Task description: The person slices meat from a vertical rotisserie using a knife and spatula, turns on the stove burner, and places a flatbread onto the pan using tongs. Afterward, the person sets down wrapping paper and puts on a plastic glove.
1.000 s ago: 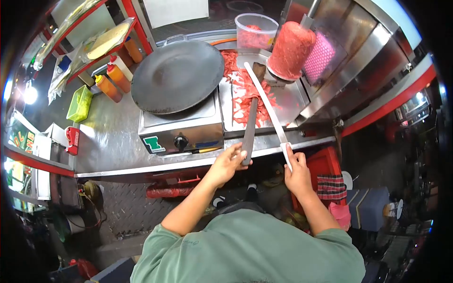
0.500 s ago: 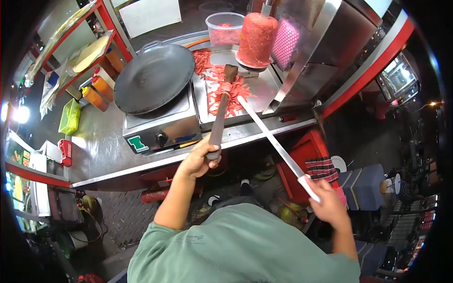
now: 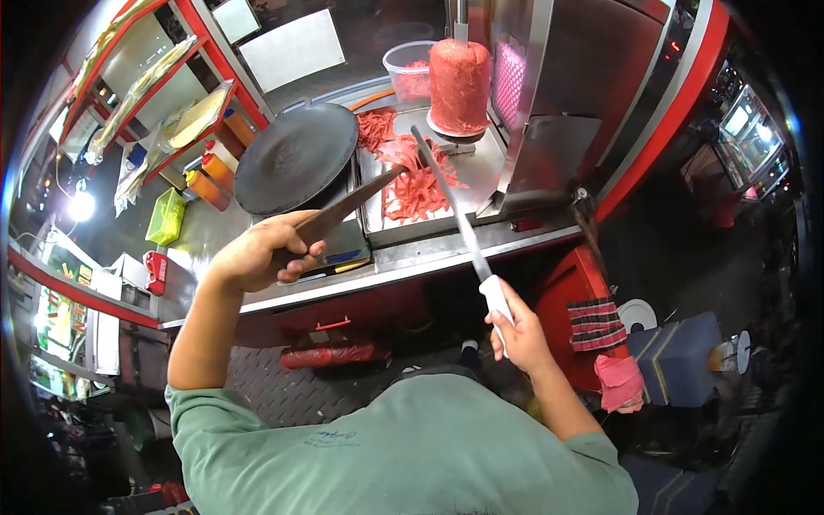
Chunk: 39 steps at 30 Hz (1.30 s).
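Note:
My left hand (image 3: pixel 262 249) is wrapped round the end of a dark wooden spatula (image 3: pixel 359 200). Its far end reaches the pile of reddish meat strips (image 3: pixel 421 196) on the metal tray (image 3: pixel 487 172). In my right hand (image 3: pixel 519 333) is a long knife (image 3: pixel 461 221), gripped by its white handle. The blade slants up and left across the strips, its tip above the tray near the stacked meat cone (image 3: pixel 459 90) on a vertical spit. Whether the blade touches the strips I cannot tell.
Left of the tray stands a round black griddle pan (image 3: pixel 296 159). Sauce bottles (image 3: pixel 208 189) and a green basket (image 3: pixel 166 216) are farther left. A clear tub (image 3: pixel 408 70) holding meat sits behind. Metal panels (image 3: pixel 562 142) rise on the right.
The spatula has swung from nearly upright to a flatter slant as my left hand moved left. My right hand moved up and left, bringing the knife tip higher, above the meat strips.

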Available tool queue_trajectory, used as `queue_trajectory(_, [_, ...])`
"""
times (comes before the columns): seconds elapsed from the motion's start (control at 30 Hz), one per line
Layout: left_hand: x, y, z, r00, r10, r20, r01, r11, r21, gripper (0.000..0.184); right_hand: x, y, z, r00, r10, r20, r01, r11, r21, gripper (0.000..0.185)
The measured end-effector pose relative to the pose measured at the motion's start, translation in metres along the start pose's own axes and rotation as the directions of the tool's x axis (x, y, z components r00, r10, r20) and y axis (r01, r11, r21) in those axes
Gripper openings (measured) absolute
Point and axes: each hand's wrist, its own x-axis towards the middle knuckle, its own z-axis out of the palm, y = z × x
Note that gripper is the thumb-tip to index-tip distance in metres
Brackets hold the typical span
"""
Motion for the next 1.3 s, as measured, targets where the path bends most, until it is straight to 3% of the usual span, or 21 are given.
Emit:
queue_trajectory(0.03, [-0.004,0.007,0.0,0.992,-0.05,-0.113,0.084,0.944,0.32,0.065,-0.001,-0.008,0.0,0.999,-0.024,-0.036,0.019,0.988,-0.152,0.06])
queue_trajectory(0.07, [-0.006,0.012,0.003,0.988,0.016,-0.154,0.082,0.786,0.613,0.066,-0.003,-0.014,0.0,0.996,-0.054,-0.067,0.032,0.953,-0.301,0.06])
queue_trajectory(0.13, [-0.011,0.024,0.016,0.974,0.167,-0.155,0.113,0.235,0.965,0.068,-0.001,0.007,-0.003,0.953,-0.3,-0.043,0.25,0.857,-0.45,0.06])
queue_trajectory(0.17, [-0.014,0.034,0.032,0.969,0.137,-0.207,0.206,0.021,0.978,0.069,-0.008,0.009,-0.002,0.96,-0.276,-0.045,0.234,0.882,-0.41,0.06])
queue_trajectory(0.2, [-0.014,0.038,0.04,0.967,0.144,-0.21,0.222,-0.077,0.972,0.069,-0.015,0.001,0.004,0.967,-0.252,-0.047,0.218,0.903,-0.37,0.059])
queue_trajectory(0.23, [-0.013,0.042,0.045,0.966,0.152,-0.211,0.236,-0.174,0.956,0.07,-0.024,-0.011,0.01,0.992,-0.123,0.007,0.122,0.972,-0.2,0.06])
queue_trajectory(0.27, [-0.011,0.044,0.047,0.964,0.159,-0.211,0.248,-0.269,0.93,0.07,-0.025,0.001,0.012,0.992,-0.098,0.079,0.095,0.995,0.039,0.061])
queue_trajectory(0.33, [-0.009,0.05,0.044,0.963,0.251,-0.093,0.187,-0.382,0.905,0.068,-0.028,0.001,0.018,0.975,-0.021,0.221,-0.051,0.948,0.314,0.061])
queue_trajectory(0.37, [-0.01,0.055,0.042,0.956,0.293,-0.031,0.163,-0.439,0.884,0.072,-0.027,0.003,0.019,0.962,-0.006,0.273,-0.103,0.918,0.384,0.06])
queue_trajectory(0.43, [-0.015,0.069,0.038,0.94,0.337,0.043,0.155,-0.538,0.829,0.078,-0.026,0.008,0.018,0.979,-0.013,0.201,-0.059,0.936,0.346,0.06])
queue_trajectory(0.47, [-0.021,0.078,0.045,0.936,0.352,0.018,0.176,-0.509,0.842,0.078,-0.025,0.01,0.017,0.986,-0.018,0.164,-0.037,0.945,0.325,0.06])
queue_trajectory(0.57, [-0.043,0.099,0.047,0.941,0.336,0.042,0.149,-0.52,0.841,0.079,-0.026,0.004,0.003,1.0,0.007,0.014,-0.007,1.0,-0.005,0.058])
queue_trajectory(0.7, [-0.065,0.101,0.03,0.954,0.256,-0.155,0.22,-0.251,0.943,0.078,-0.029,0.012,-0.012,0.988,-0.146,-0.052,0.123,0.943,-0.308,0.059])
queue_trajectory(0.8, [-0.063,0.083,0.002,0.945,0.256,-0.205,0.217,-0.018,0.976,0.077,-0.032,0.014,-0.013,0.99,-0.106,-0.088,0.084,0.97,-0.228,0.059])
queue_trajectory(0.83, [-0.055,0.081,0.007,0.927,0.211,-0.311,0.309,0.044,0.95,0.08,-0.033,0.013,-0.011,0.99,-0.096,-0.1,0.076,0.979,-0.189,0.058])
queue_trajectory(0.93, [-0.013,0.033,-0.032,0.898,0.405,-0.17,0.114,0.16,0.98,0.075,-0.031,0.017,-0.011,0.99,-0.117,-0.074,0.102,0.978,-0.179,0.058])
queue_trajectory(1.0, [0.025,0.002,-0.035,0.875,0.442,-0.199,0.167,0.11,0.98,0.071,-0.031,0.015,-0.01,0.994,-0.098,-0.053,0.088,0.981,-0.172,0.058])
queue_trajectory(1.1, [0.062,-0.02,-0.013,0.871,0.35,-0.345,0.309,0.156,0.938,0.07,-0.03,0.014,-0.008,0.997,-0.076,-0.017,0.072,0.984,-0.16,0.058])
queue_trajectory(1.3, [0.021,-0.034,0.006,0.902,0.262,-0.344,0.339,0.067,0.938,0.072,-0.034,0.016,-0.014,0.997,-0.074,0.009,0.075,0.991,-0.108,0.058])
